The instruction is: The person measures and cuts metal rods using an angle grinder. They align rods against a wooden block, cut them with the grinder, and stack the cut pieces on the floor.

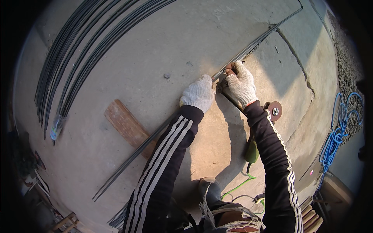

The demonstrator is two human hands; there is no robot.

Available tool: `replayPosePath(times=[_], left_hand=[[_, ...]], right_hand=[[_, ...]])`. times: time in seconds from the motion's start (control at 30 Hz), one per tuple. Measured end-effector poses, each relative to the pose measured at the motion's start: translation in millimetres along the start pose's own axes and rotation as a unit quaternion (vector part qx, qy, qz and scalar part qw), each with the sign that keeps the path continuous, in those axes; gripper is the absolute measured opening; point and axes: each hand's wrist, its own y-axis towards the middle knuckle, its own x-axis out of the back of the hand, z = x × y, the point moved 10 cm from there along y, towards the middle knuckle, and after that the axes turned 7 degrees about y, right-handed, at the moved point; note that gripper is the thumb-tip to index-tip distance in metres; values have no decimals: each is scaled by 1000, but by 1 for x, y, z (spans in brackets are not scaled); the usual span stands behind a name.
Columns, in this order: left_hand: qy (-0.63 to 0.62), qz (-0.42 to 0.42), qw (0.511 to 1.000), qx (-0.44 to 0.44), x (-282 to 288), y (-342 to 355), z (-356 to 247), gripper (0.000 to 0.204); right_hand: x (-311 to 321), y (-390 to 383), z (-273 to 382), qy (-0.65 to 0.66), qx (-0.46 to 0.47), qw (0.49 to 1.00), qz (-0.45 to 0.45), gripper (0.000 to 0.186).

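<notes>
**Rods held on the concrete floor by two gloved hands**

The rods point(155, 136), a thin dark pair lying side by side, run diagonally across the floor point(155, 50) from lower left to upper right, and are propped near their middle on a wood block point(124, 124). They are pressed down by the left hand point(198, 94), whose gloved fingers are curled over them. Just beside it, the right hand point(241, 83) is clenched around the rods where a brown piece shows at the fingertips; what that piece is cannot be told.

A grinder point(268, 116) with a round disc lies on the floor under the right forearm, its green body and green cord point(237, 186) trailing toward the person's shoe point(210, 190). A crack point(295, 58) in the concrete is seen beyond the right hand, touching the rods' far stretch. A large bundle of rods point(74, 58) lies well apart at upper left, with bare floor between it and the hands. A coiled blue hose point(338, 132) lies at the right edge, near gravel point(345, 50). Clutter is seen at the lower left rim.
</notes>
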Motion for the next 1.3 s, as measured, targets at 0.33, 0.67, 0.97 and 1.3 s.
replayPosePath(times=[0.33,0.67,0.97,1.3], left_hand=[[21,11,1000,0,0,1,-2,28],[21,5,1000,-11,-3,3,-2,28],[-7,0,1000,18,0,2,1,24],[-7,-16,1000,-11,-2,1,1,27]], right_hand=[[-15,-8,-1,-2,27,1000,6,12],[-19,-23,-1,-57,123,987,-81,12],[-7,12,23,-66,116,987,85,15],[-49,43,47,-253,190,876,364,28]])
